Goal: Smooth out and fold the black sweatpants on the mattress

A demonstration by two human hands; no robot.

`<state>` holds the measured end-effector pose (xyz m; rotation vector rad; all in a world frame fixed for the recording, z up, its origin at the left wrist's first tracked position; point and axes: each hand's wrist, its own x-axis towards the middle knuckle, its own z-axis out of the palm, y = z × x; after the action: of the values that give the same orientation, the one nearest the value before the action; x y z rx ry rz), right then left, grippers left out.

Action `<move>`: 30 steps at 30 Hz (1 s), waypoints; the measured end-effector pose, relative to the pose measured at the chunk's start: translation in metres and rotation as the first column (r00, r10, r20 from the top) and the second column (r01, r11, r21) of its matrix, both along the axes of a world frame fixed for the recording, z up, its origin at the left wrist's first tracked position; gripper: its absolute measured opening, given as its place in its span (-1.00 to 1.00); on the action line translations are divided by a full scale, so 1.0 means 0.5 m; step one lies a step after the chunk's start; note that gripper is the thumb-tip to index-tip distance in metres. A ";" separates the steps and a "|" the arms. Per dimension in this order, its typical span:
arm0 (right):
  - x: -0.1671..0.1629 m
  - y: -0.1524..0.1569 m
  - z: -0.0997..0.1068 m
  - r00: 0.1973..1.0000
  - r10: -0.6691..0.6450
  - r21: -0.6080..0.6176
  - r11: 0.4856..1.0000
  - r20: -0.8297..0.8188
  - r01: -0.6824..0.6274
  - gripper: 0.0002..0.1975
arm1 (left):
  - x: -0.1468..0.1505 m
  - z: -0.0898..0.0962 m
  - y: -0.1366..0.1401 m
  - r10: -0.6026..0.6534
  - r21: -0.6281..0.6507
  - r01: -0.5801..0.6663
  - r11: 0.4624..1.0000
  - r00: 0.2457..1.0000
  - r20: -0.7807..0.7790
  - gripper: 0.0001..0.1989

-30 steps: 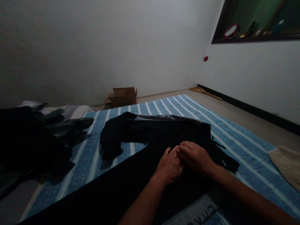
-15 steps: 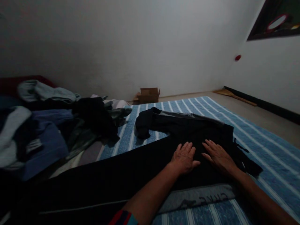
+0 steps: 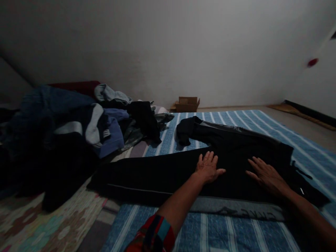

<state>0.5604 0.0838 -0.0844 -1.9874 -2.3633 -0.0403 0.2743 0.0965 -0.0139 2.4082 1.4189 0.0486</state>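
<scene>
On the striped sheet (image 3: 217,232) | left hand (image 3: 208,168) and right hand (image 3: 268,175) spread flat on black trousers (image 3: 162,171), grasping nothing | uneven palm pressure could ruck them

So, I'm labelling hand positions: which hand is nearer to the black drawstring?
Right: the right hand rests on the black pants, left of the drawstring; the left hand rests on them farther left.

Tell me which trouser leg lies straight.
The near leg, under the left hand, reaching toward the clothes pile; the far leg bends near its end.
</scene>
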 end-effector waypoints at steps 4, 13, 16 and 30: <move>0.005 0.002 -0.003 1.000 -0.006 0.002 1.000 -0.006 0.006 -0.29 | -0.039 0.009 -0.034 0.081 0.021 -0.080 0.997 0.996 -0.049 -0.21; -0.007 -0.001 0.018 0.999 -0.032 -0.022 0.999 0.021 0.032 -0.30 | -0.109 -0.009 -0.047 0.145 0.050 -0.142 0.989 0.987 -0.068 -0.19; -0.008 0.000 0.023 1.000 -0.028 -0.021 0.999 0.008 0.029 -0.31 | -0.110 -0.006 -0.049 0.143 0.055 -0.140 0.989 0.988 -0.063 -0.22; 0.028 0.010 -0.031 0.998 0.035 0.055 0.998 -0.045 -0.033 -0.30 | -0.207 0.008 -0.084 0.208 0.062 -0.203 0.977 0.974 -0.089 -0.26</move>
<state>0.5742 0.0889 -0.0999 -1.9028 -2.3416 -0.0559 0.1709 0.0546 -0.0099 2.3230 1.7270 0.0222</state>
